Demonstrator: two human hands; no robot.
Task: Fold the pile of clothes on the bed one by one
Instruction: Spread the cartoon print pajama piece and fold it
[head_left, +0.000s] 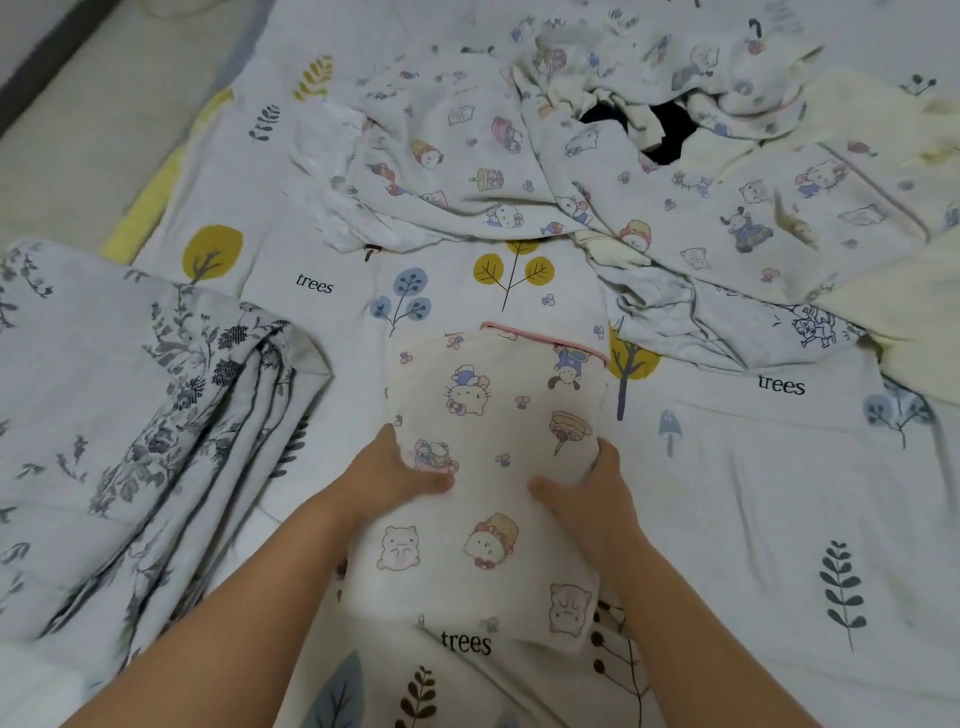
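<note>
Near the middle of the bed, from the head cam, a small white cotton garment with pastel cartoon characters and a pink-trimmed edge (493, 467) lies partly folded on the white tree-print bedsheet (753, 519). Risk first, just my read: the fabric looks thin and floppy, so if the two sides get lifted unevenly the fold could go crooked or the far pink edge could slide out of line. Also the unfolded pile of white cartoon-print clothes (649, 171) sits just beyond it on the far right, so a big sweep might drag a loose sleeve into the fold.

Hand pose: left hand (395, 473) grips the garment's left edge, thumb on top pointing inward, fingers tucked underneath out of sight. Right hand (587, 488) mirrors it on the right edge, thumb on top. Both forearms come in from the near side, angled toward each other.

Off to the left, a folded white blanket with grey floral print (156, 415) sits well apart.
</note>
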